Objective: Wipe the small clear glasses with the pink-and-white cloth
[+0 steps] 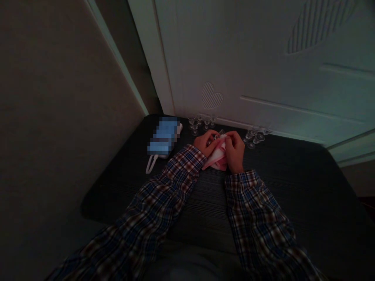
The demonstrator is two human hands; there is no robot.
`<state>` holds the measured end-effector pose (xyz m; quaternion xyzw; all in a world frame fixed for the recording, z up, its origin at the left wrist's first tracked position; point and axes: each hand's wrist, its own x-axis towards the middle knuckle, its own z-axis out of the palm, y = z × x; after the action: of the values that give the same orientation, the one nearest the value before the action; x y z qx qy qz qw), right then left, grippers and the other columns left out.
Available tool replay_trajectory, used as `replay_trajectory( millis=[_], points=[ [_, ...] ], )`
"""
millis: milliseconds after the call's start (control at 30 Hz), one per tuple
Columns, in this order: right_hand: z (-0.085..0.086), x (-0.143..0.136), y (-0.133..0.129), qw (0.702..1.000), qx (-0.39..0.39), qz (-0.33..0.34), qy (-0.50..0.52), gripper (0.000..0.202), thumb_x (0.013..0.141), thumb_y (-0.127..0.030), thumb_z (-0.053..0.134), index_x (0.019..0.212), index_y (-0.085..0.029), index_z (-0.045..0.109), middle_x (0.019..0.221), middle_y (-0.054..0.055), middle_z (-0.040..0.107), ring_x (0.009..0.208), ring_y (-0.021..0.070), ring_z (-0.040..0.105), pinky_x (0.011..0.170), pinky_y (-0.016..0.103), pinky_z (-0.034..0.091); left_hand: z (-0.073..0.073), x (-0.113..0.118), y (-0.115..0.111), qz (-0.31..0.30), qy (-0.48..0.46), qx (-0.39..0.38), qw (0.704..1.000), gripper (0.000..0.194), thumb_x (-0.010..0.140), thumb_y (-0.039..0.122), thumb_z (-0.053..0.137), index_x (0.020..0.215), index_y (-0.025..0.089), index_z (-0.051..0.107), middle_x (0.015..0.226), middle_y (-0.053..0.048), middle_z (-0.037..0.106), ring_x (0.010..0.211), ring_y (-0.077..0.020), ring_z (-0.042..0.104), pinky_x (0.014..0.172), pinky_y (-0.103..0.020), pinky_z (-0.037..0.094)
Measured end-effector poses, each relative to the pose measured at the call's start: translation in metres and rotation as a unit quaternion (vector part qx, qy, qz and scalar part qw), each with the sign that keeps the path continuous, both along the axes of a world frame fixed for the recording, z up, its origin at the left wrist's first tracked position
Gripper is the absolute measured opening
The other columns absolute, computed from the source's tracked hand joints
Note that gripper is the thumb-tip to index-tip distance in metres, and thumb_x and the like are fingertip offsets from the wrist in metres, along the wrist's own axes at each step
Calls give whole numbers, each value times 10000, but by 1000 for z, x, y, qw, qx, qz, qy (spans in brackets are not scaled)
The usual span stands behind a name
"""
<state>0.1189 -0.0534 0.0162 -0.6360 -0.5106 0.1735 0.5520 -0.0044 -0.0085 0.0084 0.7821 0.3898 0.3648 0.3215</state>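
My left hand (pixel 206 142) is curled around a small clear glass (pixel 222 132), only part of which shows between my hands. A pink and white cloth (pixel 218 159) hangs below the glass, and my right hand (pixel 235 150) pinches it against the glass's right side. The fingertips of both hands are partly hidden. Several small stemmed glasses (pixel 194 125) stand behind my left hand. Another group of small stemmed glasses (pixel 259 137) is to the right of my right hand.
A phone with a lit, blurred screen (pixel 164 136) lies at the left on the dark table (pixel 205 207), a white strap loop (pixel 150 164) at its near end. A white panel with heart reliefs (pixel 234 70) rises along the back edge. A plain wall (pixel 58 97) stands left.
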Motion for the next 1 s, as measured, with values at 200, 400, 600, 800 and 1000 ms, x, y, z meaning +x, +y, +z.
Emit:
replay_trajectory(
  millis=[200, 400, 600, 800, 1000],
  points=[
    [1, -1, -1, 1000, -9, 3, -1, 189, 804, -251, 359, 798, -182, 535, 725, -13, 534, 667, 102, 484, 635, 228, 359, -2, 0, 1, -5, -6, 6, 1000, 258, 835, 358, 489, 994, 169, 567, 725, 12, 597, 651, -96, 559, 606, -181, 415],
    [-2, 0, 1, 1000, -7, 4, -1, 172, 799, -240, 372, 790, -184, 534, 712, -20, 532, 653, 96, 485, 621, 222, 355, -1, 0, 1, 4, 0, 1, 1000, 261, 830, 356, 499, 991, 163, 569, 741, 6, 609, 656, -96, 561, 603, -181, 413],
    [-3, 1, 2, 1000, -7, 3, -10, 158, 796, -236, 393, 775, -184, 541, 700, -24, 537, 643, 95, 483, 605, 216, 352, -2, 1, 1, 9, 1, 7, 1000, 245, 821, 359, 509, 974, 178, 572, 703, 25, 594, 600, -86, 546, 562, -175, 400],
    [-4, 1, 2, 1000, -2, 3, -9, 149, 792, -220, 400, 778, -188, 544, 705, -23, 541, 651, 98, 485, 613, 221, 355, -1, 1, 1, 5, -4, 5, 1000, 245, 823, 368, 509, 966, 180, 573, 703, 23, 603, 612, -92, 555, 563, -177, 406],
    [-4, 1, 3, 1000, 0, 2, -6, 140, 790, -213, 407, 764, -191, 542, 688, -28, 531, 643, 95, 478, 609, 219, 352, -3, 1, 2, 5, -4, 5, 1000, 249, 824, 375, 507, 968, 184, 574, 716, 21, 606, 624, -94, 557, 585, -182, 418]
  ],
)
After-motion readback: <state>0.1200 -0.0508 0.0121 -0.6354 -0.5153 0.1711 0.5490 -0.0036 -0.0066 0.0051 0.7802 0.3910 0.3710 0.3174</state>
